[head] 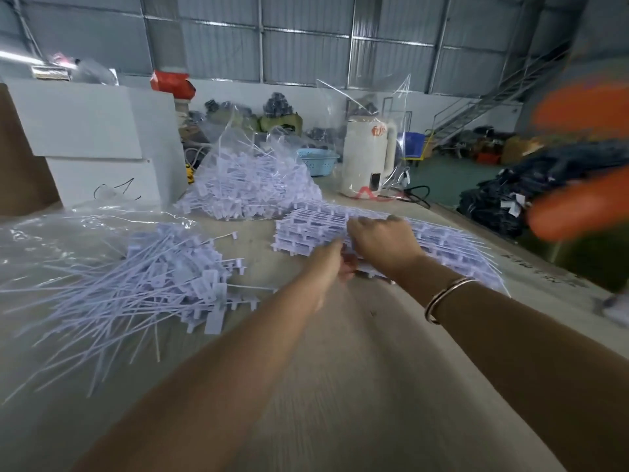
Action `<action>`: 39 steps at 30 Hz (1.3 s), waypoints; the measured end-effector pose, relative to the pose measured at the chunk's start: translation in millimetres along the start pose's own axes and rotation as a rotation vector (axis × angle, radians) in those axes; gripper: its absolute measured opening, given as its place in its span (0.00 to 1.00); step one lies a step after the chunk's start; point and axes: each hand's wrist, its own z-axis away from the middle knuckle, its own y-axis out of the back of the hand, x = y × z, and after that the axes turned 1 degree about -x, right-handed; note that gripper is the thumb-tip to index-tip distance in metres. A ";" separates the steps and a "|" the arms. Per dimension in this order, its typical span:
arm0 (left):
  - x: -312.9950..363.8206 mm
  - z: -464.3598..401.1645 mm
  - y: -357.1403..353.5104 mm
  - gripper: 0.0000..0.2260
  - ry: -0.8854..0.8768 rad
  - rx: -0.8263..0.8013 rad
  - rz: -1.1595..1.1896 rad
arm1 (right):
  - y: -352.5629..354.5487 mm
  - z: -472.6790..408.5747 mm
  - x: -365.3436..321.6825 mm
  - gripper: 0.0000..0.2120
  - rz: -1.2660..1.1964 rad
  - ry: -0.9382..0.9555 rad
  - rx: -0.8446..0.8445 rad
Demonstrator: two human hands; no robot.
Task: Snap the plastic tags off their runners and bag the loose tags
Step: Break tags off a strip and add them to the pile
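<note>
A warehouse-like factory floor: corrugated metal walls (306, 46) at twelve o'clock, a steel staircase (476, 114) at two o'clock, bagged goods (279, 110) heaped along the wall, and white cartons (85, 131) stacked at ten o'clock on the worktop (340, 369).

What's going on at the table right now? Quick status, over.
Both hands on stacked runners: left hand grips near edge, right hand rests on top. Loose tags piled left. Nothing in the way.

We see pale lilac-white loose tags (143, 284) and matching tags on runners (316, 226), which form a grid pattern, on a grey-beige table (340, 369). The kettle (367, 158) is cream with red marks, the basket (315, 160) light blue, the bangle (446, 298) silver.
</note>
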 end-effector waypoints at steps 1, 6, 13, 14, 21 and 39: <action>3.0 -3.1 -5.3 0.13 0.049 0.030 0.109 | -2.0 2.7 -0.8 0.08 -0.098 0.054 -0.046; 3.8 -1.0 -16.3 0.08 0.165 0.150 0.331 | -12.2 11.7 10.4 0.15 -0.654 -0.127 -0.282; 11.3 30.4 3.8 0.13 -0.003 0.286 0.190 | -19.2 10.6 35.2 0.22 -0.701 -0.252 -0.456; 14.0 36.6 10.0 0.13 -0.034 0.313 0.171 | -18.5 10.7 34.2 0.21 -0.697 -0.239 -0.465; 32.9 75.2 52.8 0.13 -0.213 0.534 -0.054 | -8.3 21.3 26.3 0.19 -0.773 -0.186 -0.420; 49.1 110.0 89.8 0.19 -0.142 0.086 -0.439 | 96.9 17.5 -58.8 0.26 -0.577 0.411 0.156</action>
